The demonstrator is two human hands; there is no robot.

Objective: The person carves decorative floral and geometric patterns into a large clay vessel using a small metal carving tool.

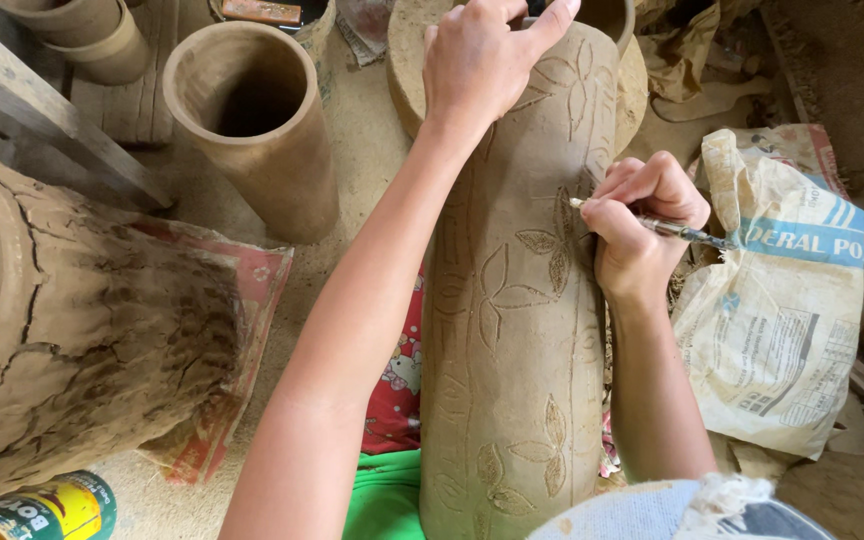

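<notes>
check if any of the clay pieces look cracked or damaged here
Yes: the big clay cylinder lying on its side at the left is split by deep cracks across its rim and wall. The tall vase that the left hand steadies and the right hand carves looks intact.

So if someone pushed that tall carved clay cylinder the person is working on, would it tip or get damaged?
The tall clay cylinder looks narrow for its height, so it would probably tip easily; the left hand rests on its rim. It seems heavy, with thick walls like the plain cylinder nearby. The tool in the right hand cuts leaf lines, so the surface likely dents.
</notes>
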